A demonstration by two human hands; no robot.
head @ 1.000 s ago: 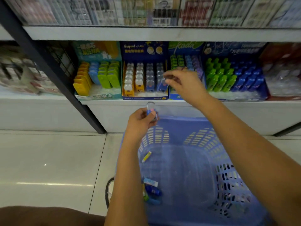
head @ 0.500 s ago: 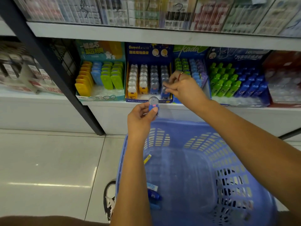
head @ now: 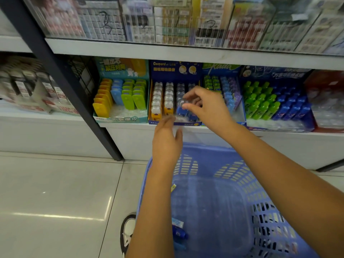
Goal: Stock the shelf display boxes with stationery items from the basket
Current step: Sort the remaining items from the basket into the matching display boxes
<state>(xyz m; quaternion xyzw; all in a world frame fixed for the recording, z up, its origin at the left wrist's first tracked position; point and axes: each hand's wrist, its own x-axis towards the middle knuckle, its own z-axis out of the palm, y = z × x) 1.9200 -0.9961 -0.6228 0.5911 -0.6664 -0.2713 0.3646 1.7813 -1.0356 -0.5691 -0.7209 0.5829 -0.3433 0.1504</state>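
A dark blue display box [head: 175,70] on the low shelf holds rows of small clear-domed items, yellow on the left and blue on the right. My right hand [head: 206,108] is in front of the box's blue rows and pinches one clear-domed blue item [head: 182,104] between thumb and fingers. Just below the box's front edge is my left hand [head: 167,140], blurred, with fingers stretched out and nothing in it. The blue plastic basket [head: 260,211] stands on the floor under both arms, with a few small blue items [head: 179,233] lying at its left side.
Neighbouring display boxes hold yellow, blue and green items [head: 121,97] on the left and green and blue bottles [head: 273,105] on the right. A black shelf post [head: 74,94] slants down to the tiled floor [head: 55,192]. A shoe [head: 128,231] shows beside the basket.
The blue item that my left hand held is now in my right hand at the box. My left hand has opened and stays just below the shelf edge.
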